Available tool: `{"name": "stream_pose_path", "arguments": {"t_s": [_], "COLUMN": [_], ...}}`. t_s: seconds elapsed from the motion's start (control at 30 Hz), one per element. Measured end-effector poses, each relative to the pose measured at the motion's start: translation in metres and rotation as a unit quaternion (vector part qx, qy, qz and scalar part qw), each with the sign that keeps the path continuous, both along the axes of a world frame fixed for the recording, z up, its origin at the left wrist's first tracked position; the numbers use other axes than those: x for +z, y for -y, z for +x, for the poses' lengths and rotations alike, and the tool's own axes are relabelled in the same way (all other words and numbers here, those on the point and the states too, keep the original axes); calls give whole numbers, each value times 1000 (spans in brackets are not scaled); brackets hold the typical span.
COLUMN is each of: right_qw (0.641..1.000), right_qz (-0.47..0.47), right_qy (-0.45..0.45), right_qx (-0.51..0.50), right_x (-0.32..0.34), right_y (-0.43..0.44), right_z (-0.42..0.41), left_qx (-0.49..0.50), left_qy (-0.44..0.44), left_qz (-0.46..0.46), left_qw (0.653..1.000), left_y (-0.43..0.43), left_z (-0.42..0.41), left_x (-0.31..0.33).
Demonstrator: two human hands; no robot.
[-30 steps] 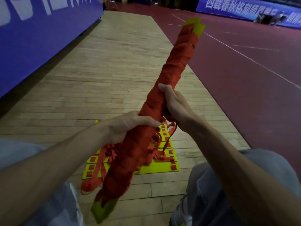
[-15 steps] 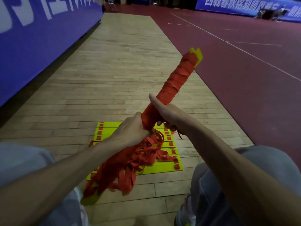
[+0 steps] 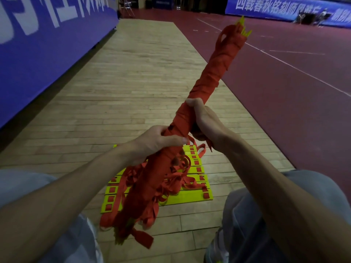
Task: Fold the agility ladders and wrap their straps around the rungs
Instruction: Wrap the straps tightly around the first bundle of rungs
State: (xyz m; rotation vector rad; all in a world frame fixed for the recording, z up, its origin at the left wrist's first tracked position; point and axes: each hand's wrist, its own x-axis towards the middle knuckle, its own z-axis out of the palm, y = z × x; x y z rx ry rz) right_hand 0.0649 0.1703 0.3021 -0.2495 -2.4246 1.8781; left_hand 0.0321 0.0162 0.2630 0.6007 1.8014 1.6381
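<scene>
one wrapped ladder [image 3: 207,86] inside curled fingers [image 3: 163,131]

Dim, soft-focus, wide-angle edge distortion

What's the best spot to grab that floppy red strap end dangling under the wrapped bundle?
Pinch the flat red strap end across its wide faces, coming from below on the near side. It hangs free under the red-wrapped ladder bundle, clear of the tangled loops.

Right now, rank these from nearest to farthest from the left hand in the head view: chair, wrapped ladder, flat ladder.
1. Wrapped ladder: gripped by the left hand.
2. Flat ladder: lying just below.
3. Chair: far back, left.
</scene>
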Motion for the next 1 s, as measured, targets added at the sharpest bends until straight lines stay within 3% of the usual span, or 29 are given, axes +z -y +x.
{"name": "stream_pose_path", "arguments": {"t_s": [0.13, 0.23, 0.4, 0.53, 0.6, 0.73, 1.0], "right_qw": [997, 995, 993, 984, 980, 985, 963], "right_qz": [63, 70, 51, 122, 141, 94, 90], "right_qy": [46, 66, 82, 119, 128, 130, 124], "right_qx": [-5, -25, -62, -45, -48, -69, -223], "right_x": [-1, -9, -26, -34, -35, -43, -110], "right_y": [-4, -5, -3, -9, -16, -36, -84], "right_z": [-4, -8, -12, -13, -14, -18, -26], "left_qx": [98, 150, 149, 133, 124, 111, 73], "left_qy": [-115, -186, -240, -273, -261, -207, -154], "left_qz": [-77, -192, -310, -349, -328, -259, -254], "left_qw": [985, 952, 908, 887, 899, 937, 952], "left_y": [-5, -8, -20, -27, -33, -56, -117], "left_z": [-8, -12, -5, 0, 3, 4, -11], "left_x": [-16, -24, -26, -28, -27, -28, -82]}}
